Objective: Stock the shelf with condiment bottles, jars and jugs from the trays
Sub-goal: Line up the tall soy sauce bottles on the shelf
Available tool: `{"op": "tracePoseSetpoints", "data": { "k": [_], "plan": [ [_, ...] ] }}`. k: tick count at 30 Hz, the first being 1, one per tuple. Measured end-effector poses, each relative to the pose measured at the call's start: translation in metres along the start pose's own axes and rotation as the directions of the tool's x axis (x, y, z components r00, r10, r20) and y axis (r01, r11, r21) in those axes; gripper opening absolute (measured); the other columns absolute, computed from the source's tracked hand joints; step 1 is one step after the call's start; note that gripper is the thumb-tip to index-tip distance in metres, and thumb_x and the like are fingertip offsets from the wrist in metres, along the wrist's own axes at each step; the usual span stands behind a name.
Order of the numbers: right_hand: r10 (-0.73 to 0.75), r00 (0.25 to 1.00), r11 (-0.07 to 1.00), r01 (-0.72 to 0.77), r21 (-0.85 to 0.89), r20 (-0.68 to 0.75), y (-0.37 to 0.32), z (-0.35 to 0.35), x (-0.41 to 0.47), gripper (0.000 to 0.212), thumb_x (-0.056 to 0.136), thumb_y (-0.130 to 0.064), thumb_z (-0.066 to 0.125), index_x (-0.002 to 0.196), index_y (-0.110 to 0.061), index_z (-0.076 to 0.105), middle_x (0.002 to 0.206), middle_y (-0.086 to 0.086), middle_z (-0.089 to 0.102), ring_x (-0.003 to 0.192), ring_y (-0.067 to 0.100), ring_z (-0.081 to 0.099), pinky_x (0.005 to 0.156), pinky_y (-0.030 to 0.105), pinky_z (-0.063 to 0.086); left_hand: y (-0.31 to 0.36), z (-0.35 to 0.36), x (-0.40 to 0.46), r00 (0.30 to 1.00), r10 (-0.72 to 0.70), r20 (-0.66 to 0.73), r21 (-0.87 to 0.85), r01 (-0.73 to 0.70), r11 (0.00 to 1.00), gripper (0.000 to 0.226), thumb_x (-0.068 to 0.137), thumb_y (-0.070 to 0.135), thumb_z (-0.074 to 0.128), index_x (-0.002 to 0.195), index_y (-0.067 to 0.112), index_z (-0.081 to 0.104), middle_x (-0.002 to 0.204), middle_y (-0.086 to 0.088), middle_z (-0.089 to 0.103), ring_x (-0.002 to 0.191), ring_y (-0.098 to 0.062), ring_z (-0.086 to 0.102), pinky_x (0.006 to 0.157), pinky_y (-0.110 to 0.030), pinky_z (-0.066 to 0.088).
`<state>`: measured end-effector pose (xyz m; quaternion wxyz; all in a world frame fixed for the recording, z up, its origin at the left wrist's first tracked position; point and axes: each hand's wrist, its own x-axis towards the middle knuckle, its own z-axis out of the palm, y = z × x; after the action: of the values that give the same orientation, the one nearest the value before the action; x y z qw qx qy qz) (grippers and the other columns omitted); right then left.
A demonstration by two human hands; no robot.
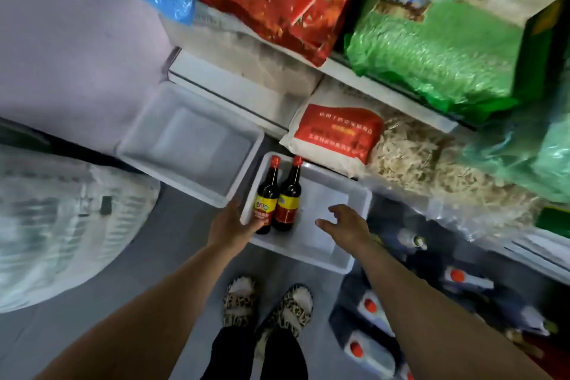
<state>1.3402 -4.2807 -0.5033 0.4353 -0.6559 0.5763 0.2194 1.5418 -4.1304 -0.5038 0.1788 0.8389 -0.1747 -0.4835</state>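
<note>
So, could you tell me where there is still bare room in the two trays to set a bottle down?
The far tray shows a bare floor all over. The near tray is free to the right of the two dark bottles, under the right hand. Its left edge is crowded by the bottles and the left hand.

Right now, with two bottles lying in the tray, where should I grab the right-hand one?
Grip the right bottle round its labelled body, coming down from above with the right hand. It lies flat, touching the left bottle, so only its top and right side are free; the neck is slim and likely harder to control.
</note>
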Motion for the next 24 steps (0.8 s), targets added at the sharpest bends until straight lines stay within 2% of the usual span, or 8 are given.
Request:
{"op": "tracePoseSetpoints", "data": {
  "k": [3, 6, 8, 10, 13, 16, 21, 24],
  "plan": [
    [0.02, 0.999, 0.999, -0.021, 0.035, 0.026, 0.022, 0.039, 0.062, 0.063, 0.09, -0.048, 0.067, 0.143, -0.019, 0.047, 0.145, 0.004, 0.051, 0.128, 0.021, 0.051, 0.093, 0.027, 0.041, -0.028, 0.046, 0.058, 0.999, -0.034, 0.0, -0.019, 0.034, 0.999, 0.068, 0.082, 0.045, 0.074, 0.136, 0.011, 0.049, 0.129, -0.011, 0.061, 0.117, -0.031, 0.058, 0.092, -0.04, 0.048],
    [0.03, 0.998, 0.997, -0.034, 0.063, 0.057, 0.044, 0.078, 0.118, 0.064, 0.091, -0.045, 0.067, 0.144, -0.016, 0.047, 0.146, 0.005, 0.051, 0.13, 0.02, 0.051, 0.1, 0.028, 0.04, -0.05, 0.089, 0.11, 0.997, -0.083, 0.004, -0.097, 0.083, 0.992, 0.056, 0.084, 0.034, 0.076, 0.127, 0.009, 0.051, 0.119, -0.014, 0.063, 0.11, -0.031, 0.06, 0.092, -0.048, 0.052],
    [0.034, 0.997, 0.996, -0.04, 0.086, 0.068, 0.054, 0.101, 0.15, 0.062, 0.092, -0.042, 0.067, 0.144, -0.015, 0.047, 0.145, 0.006, 0.051, 0.124, 0.019, 0.054, 0.092, 0.022, 0.04, -0.065, 0.114, 0.14, 0.994, -0.113, 0.01, -0.107, 0.114, 0.988, 0.051, 0.086, 0.035, 0.073, 0.126, 0.012, 0.05, 0.116, -0.009, 0.062, 0.108, -0.03, 0.06, 0.091, -0.049, 0.053],
    [0.044, 0.997, 0.991, -0.052, 0.122, 0.066, 0.062, 0.122, 0.178, 0.062, 0.091, -0.04, 0.068, 0.144, -0.016, 0.047, 0.145, 0.006, 0.051, 0.117, 0.018, 0.057, 0.086, 0.021, 0.04, -0.081, 0.136, 0.165, 0.993, -0.12, 0.0, -0.088, 0.12, 0.989, 0.051, 0.088, 0.039, 0.07, 0.128, 0.014, 0.05, 0.121, -0.006, 0.064, 0.11, -0.028, 0.061, 0.093, -0.046, 0.052],
    [0.04, 0.998, 0.976, -0.049, 0.214, 0.049, 0.071, 0.148, 0.212, 0.066, 0.088, -0.04, 0.072, 0.144, -0.018, 0.045, 0.145, 0.004, 0.051, 0.126, 0.022, 0.053, 0.086, 0.024, 0.048, -0.101, 0.161, 0.193, 0.991, -0.122, -0.058, -0.065, 0.119, 0.991, 0.056, 0.09, 0.042, 0.065, 0.137, 0.018, 0.045, 0.13, -0.01, 0.06, 0.116, -0.029, 0.059, 0.097, -0.048, 0.049],
    [0.045, 0.999, 0.928, -0.053, 0.369, 0.028, 0.075, 0.167, 0.239, 0.073, 0.084, -0.039, 0.077, 0.145, -0.021, 0.041, 0.143, 0.003, 0.052, 0.125, 0.021, 0.054, 0.101, 0.039, 0.049, -0.112, 0.183, 0.211, 0.982, -0.158, -0.104, -0.1, 0.148, 0.984, 0.059, 0.095, 0.039, 0.06, 0.145, 0.018, 0.037, 0.138, -0.009, 0.055, 0.124, -0.03, 0.054, 0.101, -0.042, 0.045],
    [0.082, 0.996, 0.836, -0.057, 0.546, -0.022, 0.077, 0.189, 0.266, 0.076, 0.075, -0.04, 0.085, 0.136, -0.021, 0.044, 0.132, 0.002, 0.06, 0.118, 0.02, 0.06, 0.1, 0.038, 0.05, -0.127, 0.208, 0.233, 0.968, -0.131, -0.213, -0.044, 0.124, 0.991, 0.047, 0.097, 0.039, 0.056, 0.138, 0.02, 0.045, 0.126, -0.008, 0.058, 0.117, -0.029, 0.055, 0.088, -0.038, 0.04],
    [0.126, 0.989, 0.797, -0.057, 0.601, -0.073, 0.079, 0.194, 0.276, 0.081, 0.071, -0.042, 0.087, 0.136, -0.021, 0.044, 0.128, 0.001, 0.06, 0.109, 0.016, 0.059, 0.092, 0.032, 0.049, -0.129, 0.216, 0.238, 0.971, -0.085, -0.222, 0.004, 0.088, 0.996, 0.047, 0.098, 0.043, 0.052, 0.141, 0.027, 0.045, 0.12, -0.01, 0.057, 0.114, -0.029, 0.054, 0.089, -0.038, 0.041]
  ]
}}
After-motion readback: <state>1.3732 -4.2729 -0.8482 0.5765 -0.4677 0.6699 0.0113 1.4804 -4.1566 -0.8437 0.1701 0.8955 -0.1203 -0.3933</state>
